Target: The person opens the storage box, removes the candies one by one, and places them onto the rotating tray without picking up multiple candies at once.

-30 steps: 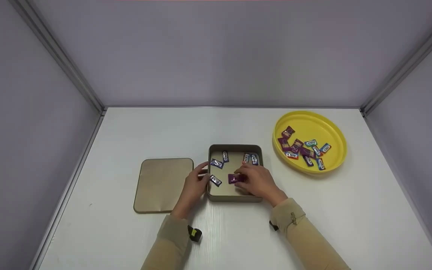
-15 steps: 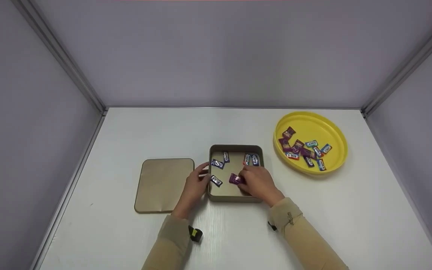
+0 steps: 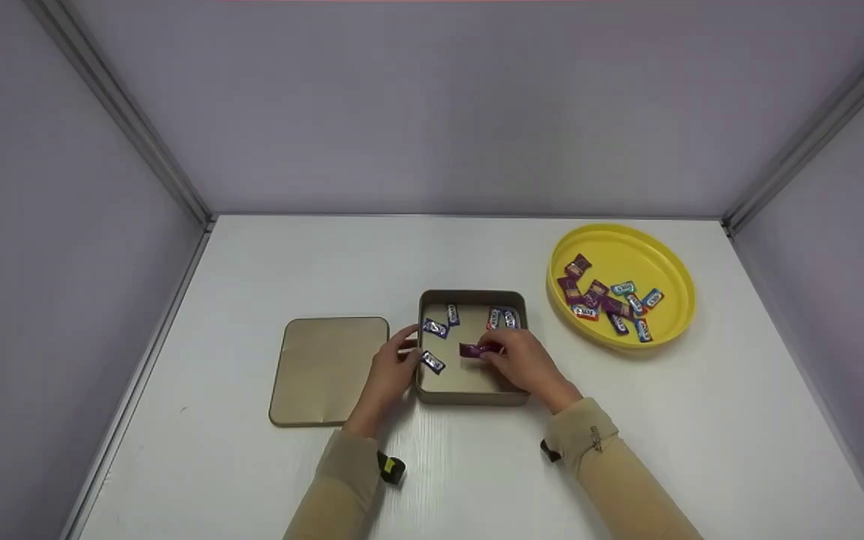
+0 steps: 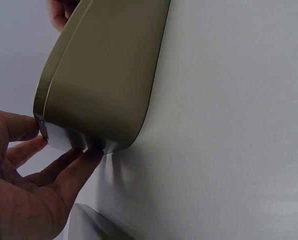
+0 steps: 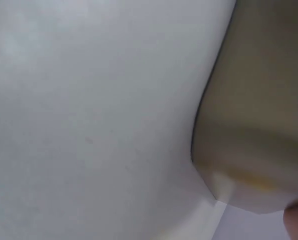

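Observation:
My right hand (image 3: 523,363) pinches a purple-wrapped candy (image 3: 469,350) over the floor of a gold metal tin (image 3: 469,400). My left hand (image 3: 390,369) touches the tin's left side; in the left wrist view its fingers (image 4: 71,175) lie fairly straight against the outer wall. Inside the tin, blue-wrapped candies (image 3: 436,328) lie at the left, one of them (image 3: 432,362) close to my left fingertips. A red-and-blue candy (image 3: 493,318) and a dark blue one (image 3: 510,319) lie in the back right corner. The right wrist view mostly shows the tin's outer wall (image 5: 258,90).
A yellow round tray (image 3: 657,262) stands at the back right with several purple, blue, red and green candies. The tin's flat gold lid (image 3: 327,367) lies left of the tin. Grey panels (image 3: 462,112) enclose the white table (image 3: 312,262) at the back and sides.
The purple candy in my right hand has turned and lifted slightly, with the hand shifting a little back and right. My left hand has stayed at the tin's side.

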Demonstrator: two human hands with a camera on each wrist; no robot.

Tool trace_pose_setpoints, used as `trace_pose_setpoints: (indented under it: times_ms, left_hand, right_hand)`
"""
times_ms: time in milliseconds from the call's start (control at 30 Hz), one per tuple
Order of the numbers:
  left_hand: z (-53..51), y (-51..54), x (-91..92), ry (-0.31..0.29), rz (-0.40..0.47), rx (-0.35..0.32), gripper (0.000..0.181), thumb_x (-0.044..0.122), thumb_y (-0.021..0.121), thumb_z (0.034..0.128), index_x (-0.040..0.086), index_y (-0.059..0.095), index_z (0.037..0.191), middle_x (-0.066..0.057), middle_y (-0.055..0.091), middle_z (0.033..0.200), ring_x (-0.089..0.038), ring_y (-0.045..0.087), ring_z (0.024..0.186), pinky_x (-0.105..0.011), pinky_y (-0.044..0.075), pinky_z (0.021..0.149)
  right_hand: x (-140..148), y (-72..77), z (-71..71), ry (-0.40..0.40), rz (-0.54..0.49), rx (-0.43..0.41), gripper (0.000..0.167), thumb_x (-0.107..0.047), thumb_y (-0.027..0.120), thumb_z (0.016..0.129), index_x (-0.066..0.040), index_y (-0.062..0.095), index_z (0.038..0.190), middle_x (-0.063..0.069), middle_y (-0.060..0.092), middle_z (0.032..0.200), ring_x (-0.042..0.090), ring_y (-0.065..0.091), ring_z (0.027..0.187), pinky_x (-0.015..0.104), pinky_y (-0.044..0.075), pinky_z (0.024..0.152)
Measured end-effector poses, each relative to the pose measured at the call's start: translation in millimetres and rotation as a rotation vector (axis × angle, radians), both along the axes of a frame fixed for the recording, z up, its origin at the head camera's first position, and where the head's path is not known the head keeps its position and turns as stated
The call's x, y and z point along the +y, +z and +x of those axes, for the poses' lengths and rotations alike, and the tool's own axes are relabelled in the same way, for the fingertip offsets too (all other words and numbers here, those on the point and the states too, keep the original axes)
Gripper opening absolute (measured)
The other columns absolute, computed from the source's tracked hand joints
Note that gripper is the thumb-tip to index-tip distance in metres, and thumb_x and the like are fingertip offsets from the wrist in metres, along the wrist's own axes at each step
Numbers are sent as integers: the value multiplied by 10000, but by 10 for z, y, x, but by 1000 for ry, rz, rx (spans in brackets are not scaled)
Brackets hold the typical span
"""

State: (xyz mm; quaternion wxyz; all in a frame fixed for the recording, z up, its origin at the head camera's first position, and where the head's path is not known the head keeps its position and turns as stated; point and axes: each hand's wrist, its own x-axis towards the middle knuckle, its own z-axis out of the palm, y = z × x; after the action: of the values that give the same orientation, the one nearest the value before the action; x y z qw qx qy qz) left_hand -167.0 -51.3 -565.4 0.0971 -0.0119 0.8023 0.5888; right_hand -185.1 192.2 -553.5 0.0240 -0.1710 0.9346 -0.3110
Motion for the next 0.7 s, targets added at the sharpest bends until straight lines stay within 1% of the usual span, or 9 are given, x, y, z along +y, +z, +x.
trace_pose_setpoints:
  times_ms: [100,300,433,500,600,700]
  left_hand:
    - [-6,-7,-1,-2,-8,-3,444,111,524,1015,144,482,1456,-177,576,1297,-306,593,1126,-397,515,877]
    - [-18,-17,3,0,-8,2,443,108,523,1012,140,484,1453,-178,580,1293,-309,593,1126,-404,505,902]
    - [-9,-2,1,0,-4,-5,445,111,525,1013,140,481,1455,-175,576,1300,-304,589,1132,-398,506,903]
    - [-10,-4,0,-2,-2,-2,446,107,528,1011,133,481,1454,-179,577,1298,-306,591,1128,-395,510,896]
    - [-12,-11,-1,0,-4,4,448,104,533,1009,130,482,1453,-181,580,1297,-305,593,1127,-392,509,901]
    - [-14,-22,0,1,-7,7,449,108,534,1009,131,481,1454,-181,580,1300,-307,593,1128,-392,508,904]
  right_hand:
    - [56,34,0,-30,-88,-22,164,-69,713,901,-123,744,1053,12,695,1009,163,630,918,376,524,828]
    - [255,120,4,-131,-234,-36,211,-52,674,928,-83,730,1129,71,695,1068,195,630,926,393,533,826]
    - [441,174,-14,-202,-310,-16,208,-59,666,936,-57,717,1138,74,697,1050,192,630,903,362,536,795]
    - [552,187,-29,-244,-331,8,195,-66,669,935,-61,720,1123,65,702,1017,182,633,885,318,534,767]
    - [725,203,-49,-324,-333,36,198,-82,671,938,-49,712,1128,70,696,992,186,625,859,237,517,712]
    - [882,233,-64,-444,-334,40,208,-83,663,943,-16,697,1136,118,683,970,214,628,813,194,505,647]
